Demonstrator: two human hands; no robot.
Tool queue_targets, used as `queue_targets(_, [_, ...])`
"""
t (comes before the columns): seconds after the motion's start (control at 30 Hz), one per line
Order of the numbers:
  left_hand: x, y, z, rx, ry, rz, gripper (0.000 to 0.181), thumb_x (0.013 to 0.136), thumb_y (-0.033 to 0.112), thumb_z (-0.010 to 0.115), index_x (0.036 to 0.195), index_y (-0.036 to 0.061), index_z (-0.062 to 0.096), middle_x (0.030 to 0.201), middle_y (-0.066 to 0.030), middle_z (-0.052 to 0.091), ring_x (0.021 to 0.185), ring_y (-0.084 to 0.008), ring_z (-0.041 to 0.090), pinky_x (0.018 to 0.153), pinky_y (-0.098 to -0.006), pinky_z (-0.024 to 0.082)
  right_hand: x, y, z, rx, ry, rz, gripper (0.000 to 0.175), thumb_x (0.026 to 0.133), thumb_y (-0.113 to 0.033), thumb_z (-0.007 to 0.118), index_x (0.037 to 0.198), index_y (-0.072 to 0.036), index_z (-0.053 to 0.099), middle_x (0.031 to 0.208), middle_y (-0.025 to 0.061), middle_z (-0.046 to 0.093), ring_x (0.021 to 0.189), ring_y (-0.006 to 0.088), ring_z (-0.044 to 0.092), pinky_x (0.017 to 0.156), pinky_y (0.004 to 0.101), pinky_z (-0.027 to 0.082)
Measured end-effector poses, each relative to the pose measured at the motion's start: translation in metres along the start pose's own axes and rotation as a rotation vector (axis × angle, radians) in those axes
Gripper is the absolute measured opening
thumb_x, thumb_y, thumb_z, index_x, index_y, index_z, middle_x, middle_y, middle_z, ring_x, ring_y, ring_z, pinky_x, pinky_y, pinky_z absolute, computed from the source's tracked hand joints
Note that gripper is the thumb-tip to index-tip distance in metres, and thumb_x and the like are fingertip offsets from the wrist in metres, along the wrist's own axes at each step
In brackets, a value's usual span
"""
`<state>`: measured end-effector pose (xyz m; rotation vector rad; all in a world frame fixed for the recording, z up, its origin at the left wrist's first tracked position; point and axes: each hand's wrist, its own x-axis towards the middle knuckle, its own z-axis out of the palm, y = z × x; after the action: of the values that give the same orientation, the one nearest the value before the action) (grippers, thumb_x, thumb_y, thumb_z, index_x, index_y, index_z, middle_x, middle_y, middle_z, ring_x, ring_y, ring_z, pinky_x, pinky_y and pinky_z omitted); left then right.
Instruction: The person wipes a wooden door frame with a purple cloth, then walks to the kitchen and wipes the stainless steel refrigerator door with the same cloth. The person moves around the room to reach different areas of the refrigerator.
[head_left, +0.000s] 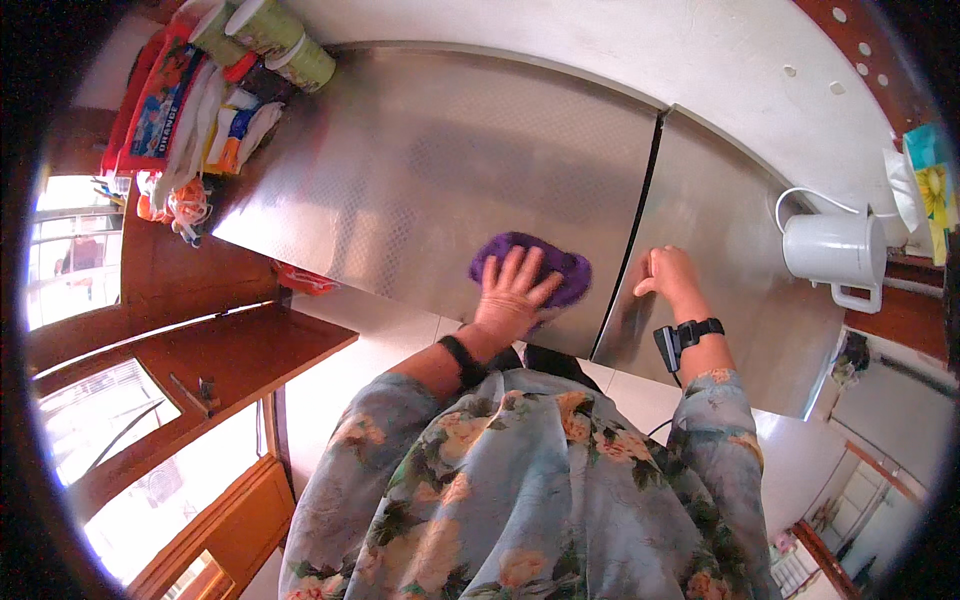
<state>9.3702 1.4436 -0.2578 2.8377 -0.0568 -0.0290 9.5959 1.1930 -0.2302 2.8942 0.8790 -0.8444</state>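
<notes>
My left hand (510, 300) lies palm down on a bunched purple cloth (566, 281), fingers spread wide across its top. The cloth rests near the front edge of a stainless steel tabletop (480, 180). Past a dark gap, a second steel top (720, 195) extends to the right. Over this right-hand top is my right hand (670, 276), its fingers curled in and the thumb apart from them. Nothing shows in it, and I cannot tell whether it touches the metal. A black strap with a small device (679, 341) circles the right wrist.
A white electric kettle (832, 255) stands at the far right, beside a tissue pack (926, 195). Green patterned cups (266, 30), a red-lidded jar (259, 75) and several bags (161, 120) crowd the left end. A wooden panel (247, 360) juts out at lower left.
</notes>
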Motion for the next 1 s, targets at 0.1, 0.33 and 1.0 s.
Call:
queue_targets(0.1, [0.014,0.034,0.013,0.022,-0.059,0.286,0.078,0.076,0.039,0.079,0.147,0.0321,0.048,0.163,-0.0146,0.026,0.148,-0.0413,0.026,0.114,-0.0688,0.020,0.004,0.005,0.007,-0.016,-0.002,-0.054,0.047,0.052,-0.033,0.094,0.087,-0.008,0.076,0.090,0.0157,0.073,0.091,0.0357,0.070,0.081,0.0459,0.056])
queue_targets(0.33, [0.015,0.025,0.002,-0.044,-0.067,0.383,0.074,0.078,0.039,0.076,0.146,0.0322,0.048,0.162,-0.0099,0.031,0.149,-0.0351,0.029,0.116,-0.0635,0.025,0.016,0.018,0.025,-0.016,-0.056,-0.047,0.053,0.048,-0.038,0.098,0.083,-0.005,0.074,0.093,0.0178,0.073,0.093,0.0351,0.069,0.082,0.0459,0.055])
queue_targets(1.0, [-0.096,-0.283,-0.069,0.131,0.297,-0.762,0.070,0.083,0.033,0.076,0.147,0.0293,0.048,0.162,-0.0115,0.032,0.149,-0.0356,0.028,0.118,-0.0599,0.022,0.019,0.005,0.023,0.061,-0.054,-0.011,0.050,0.042,-0.031,0.098,0.062,-0.007,0.059,0.071,0.0114,0.067,0.072,0.0310,0.065,0.068,0.0444,0.054])
